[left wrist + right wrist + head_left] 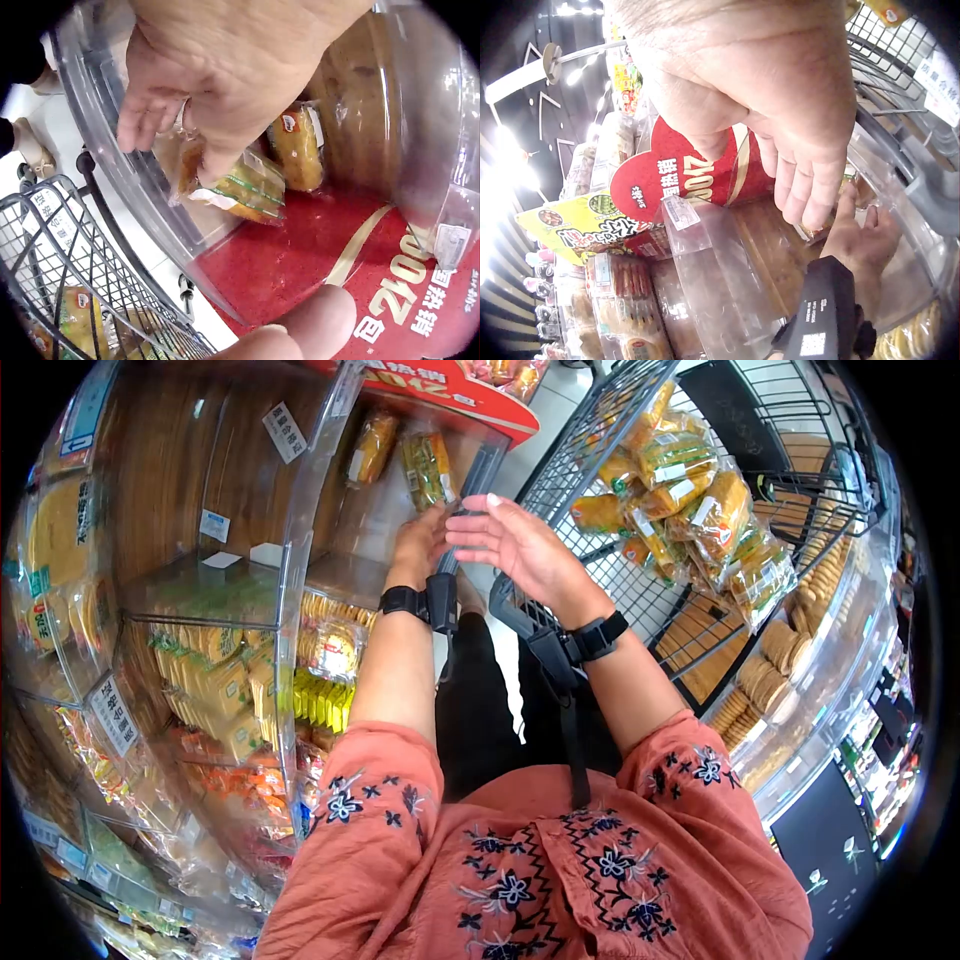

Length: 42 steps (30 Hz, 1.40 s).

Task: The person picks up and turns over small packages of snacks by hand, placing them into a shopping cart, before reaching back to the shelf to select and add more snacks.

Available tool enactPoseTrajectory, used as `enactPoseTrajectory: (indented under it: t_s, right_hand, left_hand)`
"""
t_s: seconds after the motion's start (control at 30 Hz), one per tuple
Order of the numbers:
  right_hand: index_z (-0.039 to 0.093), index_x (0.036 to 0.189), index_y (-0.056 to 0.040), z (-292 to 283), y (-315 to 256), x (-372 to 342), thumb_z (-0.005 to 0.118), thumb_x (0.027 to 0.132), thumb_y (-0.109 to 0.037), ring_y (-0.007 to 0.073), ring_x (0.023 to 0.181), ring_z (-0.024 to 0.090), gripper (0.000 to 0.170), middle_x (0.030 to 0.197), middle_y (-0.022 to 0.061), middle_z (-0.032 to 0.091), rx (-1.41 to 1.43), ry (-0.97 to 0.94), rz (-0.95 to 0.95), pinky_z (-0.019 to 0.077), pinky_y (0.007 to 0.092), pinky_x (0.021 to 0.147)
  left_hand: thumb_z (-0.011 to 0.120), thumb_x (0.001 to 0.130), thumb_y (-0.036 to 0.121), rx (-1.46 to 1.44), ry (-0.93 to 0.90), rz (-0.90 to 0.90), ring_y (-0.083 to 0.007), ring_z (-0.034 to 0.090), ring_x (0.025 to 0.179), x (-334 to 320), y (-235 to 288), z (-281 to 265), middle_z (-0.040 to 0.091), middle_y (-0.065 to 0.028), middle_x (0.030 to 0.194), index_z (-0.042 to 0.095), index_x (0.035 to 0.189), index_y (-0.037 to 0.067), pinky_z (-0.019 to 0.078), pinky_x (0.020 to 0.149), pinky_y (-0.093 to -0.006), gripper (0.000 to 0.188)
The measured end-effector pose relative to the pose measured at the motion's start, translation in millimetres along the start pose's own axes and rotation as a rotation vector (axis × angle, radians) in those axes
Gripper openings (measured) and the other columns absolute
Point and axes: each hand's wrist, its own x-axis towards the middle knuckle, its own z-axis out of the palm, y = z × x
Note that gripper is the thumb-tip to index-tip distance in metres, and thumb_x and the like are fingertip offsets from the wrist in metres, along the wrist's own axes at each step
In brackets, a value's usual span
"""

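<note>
In the head view my left hand (422, 540) reaches into a clear shelf bin, at the near end of a wrapped bread (426, 465). The left wrist view shows my left hand (172, 139) with its thumb over the end of that bread (251, 187) and the fingers on the other side, partly hidden. A second wrapped bread (300, 150) lies beside it, untouched. My right hand (530, 555) is held over the bin's edge near the cart, fingers extended and empty; in the right wrist view this right hand (780, 135) hangs above the bin.
A wire shopping cart (590, 450) stands to the right, with several wrapped breads (690, 490) piled in it. A clear bin wall (300, 560) rises left of my left arm. A red sign (450, 395) borders the bin's far end. Packaged baked goods (215, 690) fill lower shelves.
</note>
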Motion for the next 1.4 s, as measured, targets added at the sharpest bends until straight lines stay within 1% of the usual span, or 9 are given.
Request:
enactPoseTrajectory:
  t_s: [0.2, 0.27, 0.33, 0.5, 0.63, 0.87, 1.1, 1.3, 1.4]
  right_hand:
    - [0.046, 0.135, 0.0047, 2.6, -1.4, -2.6, 0.046, 0.106, -0.033, 0.0297, 0.117, 0.061, 0.047, 0.126, 0.0224, 0.06, 0.004, 0.018, 0.002, 0.0509, 0.0427, 0.1]
    - [0.045, 0.135, 0.0047, 2.4, -2.4, -2.6, 0.046, 0.106, -0.033, 0.0292, 0.117, 0.061, 0.048, 0.126, 0.0224, 0.06, 0.007, 0.016, 0.002, 0.0511, 0.0425, 0.1]
    - [0.045, 0.135, 0.0046, 3.2, -3.1, -3.2, 0.046, 0.106, -0.033, 0.0287, 0.116, 0.061, 0.047, 0.126, 0.0224, 0.06, 0.008, 0.01, 0.002, 0.0512, 0.0425, 0.099]
    - [0.045, 0.135, 0.0042, 4.9, -4.8, -3.0, 0.046, 0.106, -0.033, 0.0283, 0.116, 0.061, 0.047, 0.126, 0.0224, 0.06, 0.004, 0.026, 0.008, 0.051, 0.0426, 0.1]
    - [0.044, 0.136, 0.0039, 3.6, -4.6, -2.5, 0.046, 0.106, -0.032, 0.0286, 0.115, 0.061, 0.047, 0.126, 0.0225, 0.06, 0.0, 0.024, 0.008, 0.0508, 0.0425, 0.099]
    - [0.044, 0.136, 0.0038, 2.5, -4.4, -4.0, 0.045, 0.106, -0.033, 0.0293, 0.115, 0.061, 0.047, 0.125, 0.0233, 0.06, 0.007, 0.018, 0.01, 0.0501, 0.0426, 0.1]
    - [0.046, 0.133, 0.0027, 5.6, -5.8, -4.6, 0.05, 0.104, -0.033, 0.0305, 0.114, 0.061, 0.046, 0.124, 0.0235, 0.059, 0.007, 0.017, 0.018, 0.051, 0.0431, 0.099]
    - [0.05, 0.125, 0.0, -3.3, 4.3, -1.9, 0.058, 0.1, -0.04, 0.0289, 0.105, 0.065, 0.049, 0.116, 0.0202, 0.062, 0.026, 0.002, -0.019, 0.0544, 0.0409, 0.091]
    - [0.049, 0.126, -0.0018, 5.4, -8.1, -18.2, 0.057, 0.1, -0.039, 0.0282, 0.105, 0.065, 0.046, 0.115, 0.0197, 0.062, 0.005, -0.031, -0.003, 0.054, 0.0399, 0.09]
  left_hand:
    - [0.075, 0.082, 0.043, 0.428, 0.343, 0.222, -0.0296, 0.065, 0.106, -2.7, 16.7, 13.4, 0.06, -0.026, 0.123, 0.039, 0.137, -0.01, 0.0504, 0.095, -0.0414, 0.085]
    - [0.08, 0.074, 0.046, 0.778, 0.408, 0.267, -0.0348, 0.065, 0.108, 47.8, 6.3, -3.3, 0.053, -0.0323, 0.131, 0.03, 0.139, -0.013, 0.0526, 0.092, -0.0426, 0.101]
    - [0.084, 0.068, 0.046, 0.665, 0.324, 0.147, -0.0376, 0.064, 0.108, 50.9, 6.7, -0.9, 0.051, -0.0321, 0.131, 0.034, 0.136, -0.011, 0.0582, 0.076, -0.0401, 0.102]
    - [0.068, 0.089, 0.027, 0.152, 0.044, 0.201, -0.0257, 0.068, 0.088, 38.7, 11.7, -15.7, 0.065, -0.0192, 0.096, 0.041, 0.131, -0.004, 0.0586, 0.064, -0.0343, 0.059]
    - [0.059, 0.098, 0.029, -0.427, 0.082, 0.138, -0.0281, 0.066, 0.093, 56.6, 11.5, -56.1, 0.063, -0.0197, 0.106, 0.047, 0.127, -0.001, 0.0609, 0.078, -0.0409, 0.043]
    - [0.061, 0.097, 0.029, -0.466, 0.004, 0.218, -0.0327, 0.064, 0.099, 49.1, 19.5, -39.1, 0.059, -0.0215, 0.114, 0.047, 0.128, -0.004, 0.0603, 0.089, -0.0448, 0.047]
    - [0.065, 0.093, 0.022, -0.382, 0.237, 0.264, -0.029, 0.068, 0.08, 56.0, 43.4, -39.5, 0.065, -0.0206, 0.096, 0.057, 0.111, -0.01, 0.0638, 0.076, -0.0409, 0.037]
    - [0.063, 0.096, 0.027, -0.331, 0.016, 0.223, -0.0322, 0.067, 0.095, 106.7, 17.3, -87.8, 0.063, -0.0194, 0.105, 0.054, 0.119, -0.006, 0.059, 0.089, -0.0426, 0.041]
    - [0.056, 0.099, 0.025, -0.26, 0.067, 0.22, -0.0362, 0.063, 0.107, 52.3, 28.9, -63.8, 0.057, -0.0221, 0.117, 0.047, 0.129, -0.003, 0.0557, 0.096, -0.0424, 0.042]
